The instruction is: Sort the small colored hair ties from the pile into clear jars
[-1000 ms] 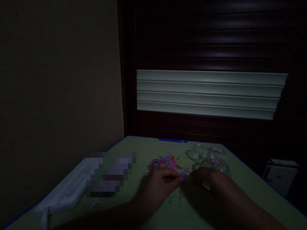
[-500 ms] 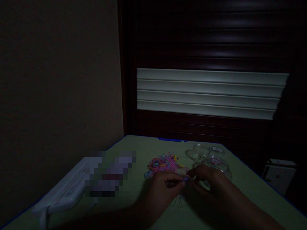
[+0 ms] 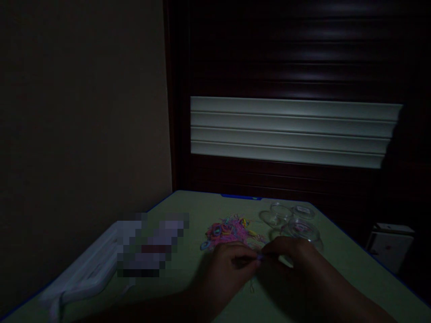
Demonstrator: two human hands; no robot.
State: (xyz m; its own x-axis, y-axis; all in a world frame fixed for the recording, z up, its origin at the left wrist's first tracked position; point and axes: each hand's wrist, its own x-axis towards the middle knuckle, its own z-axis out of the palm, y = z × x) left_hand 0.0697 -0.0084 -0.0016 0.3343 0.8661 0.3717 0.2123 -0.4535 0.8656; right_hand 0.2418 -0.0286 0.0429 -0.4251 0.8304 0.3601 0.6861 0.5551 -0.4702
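The room is very dark. My left hand and my right hand meet fingertip to fingertip over a green table, both pinched on a small purple loop band. Just beyond them lies a pile of small coloured bands, mostly pink. Under my hands a few loose bands show faintly on the table.
Clear round containers and a lid stand at the right rear of the table. A white flat object lies at the left edge. A white box sits on the floor to the right. A dark shutter and wall stand behind.
Both hands have drawn slightly toward me and closer together, still pinching the small band. The view has dipped a little, so the pile shows more fully.
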